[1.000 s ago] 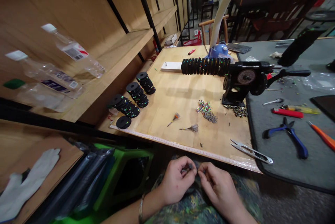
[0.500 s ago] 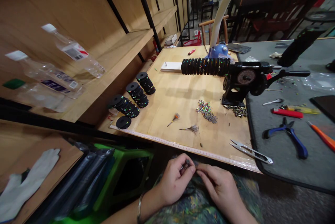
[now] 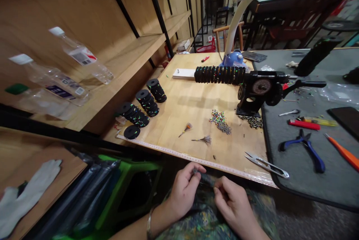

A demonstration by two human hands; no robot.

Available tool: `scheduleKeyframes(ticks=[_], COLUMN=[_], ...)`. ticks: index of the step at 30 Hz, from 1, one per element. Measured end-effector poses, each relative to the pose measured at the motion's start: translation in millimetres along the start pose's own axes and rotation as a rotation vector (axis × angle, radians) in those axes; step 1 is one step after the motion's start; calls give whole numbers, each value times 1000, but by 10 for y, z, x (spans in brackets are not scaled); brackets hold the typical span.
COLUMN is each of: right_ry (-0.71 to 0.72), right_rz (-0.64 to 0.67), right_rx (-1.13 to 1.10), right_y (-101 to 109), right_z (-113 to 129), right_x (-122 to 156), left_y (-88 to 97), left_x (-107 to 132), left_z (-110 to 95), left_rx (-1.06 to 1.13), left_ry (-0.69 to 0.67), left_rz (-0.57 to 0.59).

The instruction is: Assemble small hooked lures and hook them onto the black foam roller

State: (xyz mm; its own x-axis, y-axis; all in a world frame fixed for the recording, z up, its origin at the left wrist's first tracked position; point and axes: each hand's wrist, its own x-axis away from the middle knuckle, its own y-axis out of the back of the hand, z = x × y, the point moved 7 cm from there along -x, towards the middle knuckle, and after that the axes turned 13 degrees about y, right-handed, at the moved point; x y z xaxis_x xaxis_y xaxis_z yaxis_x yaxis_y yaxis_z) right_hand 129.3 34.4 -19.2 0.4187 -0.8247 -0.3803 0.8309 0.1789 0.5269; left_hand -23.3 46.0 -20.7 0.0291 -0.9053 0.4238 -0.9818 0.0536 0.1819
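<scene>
Over my lap, in front of the table edge, my left hand (image 3: 186, 187) has thumb and forefinger curled together. Whatever they pinch is too small to make out. My right hand (image 3: 231, 199) is a short gap to the right, its thumb and fingertips pressed together; what they hold, if anything, is too fine to see. Closest on the wooden table are a small metal piece (image 3: 214, 157), a grey-tipped bundle of thin strands (image 3: 202, 140) and an orange-tipped bundle (image 3: 185, 129). A pile of coloured beads (image 3: 217, 116) lies beyond, with small grey metal pieces (image 3: 224, 128) beside it.
A black winding machine (image 3: 259, 89) carries a row of wound black spools (image 3: 220, 75). More spools (image 3: 147, 102) stand stacked at left. Thread snips (image 3: 266, 164), blue-handled pliers (image 3: 305, 148) and an orange tool (image 3: 343, 152) lie at right. Plastic bottles (image 3: 84, 58) lie on the shelf.
My hands have moved apart: the fingertips nearly met before and now have a gap between them. The view has shifted slightly; the table things look unmoved.
</scene>
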Motion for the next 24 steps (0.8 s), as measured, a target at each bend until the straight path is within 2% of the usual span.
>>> scheduleKeyframes(ticks=[4, 8, 15, 19, 24], right_ry=[-100, -251, -347, -313, -180], right_rz=[-97, -194, -254, -243, -185], right_rx=[-82, -241, -410, -358, -200], right_y=[98, 158, 159, 168, 169], right_z=[-109, -224, -247, -234, -164], right_x=[41, 73, 56, 53, 46], left_y=[149, 164, -61, -111, -215], left_x=[-91, -129, -61, -36, -77], left_z=[112, 84, -83, -191, -179], left_rx=[231, 373, 194, 48, -25], left_ry=[78, 107, 53, 0, 55], left_rz=[-53, 18, 218, 200, 188])
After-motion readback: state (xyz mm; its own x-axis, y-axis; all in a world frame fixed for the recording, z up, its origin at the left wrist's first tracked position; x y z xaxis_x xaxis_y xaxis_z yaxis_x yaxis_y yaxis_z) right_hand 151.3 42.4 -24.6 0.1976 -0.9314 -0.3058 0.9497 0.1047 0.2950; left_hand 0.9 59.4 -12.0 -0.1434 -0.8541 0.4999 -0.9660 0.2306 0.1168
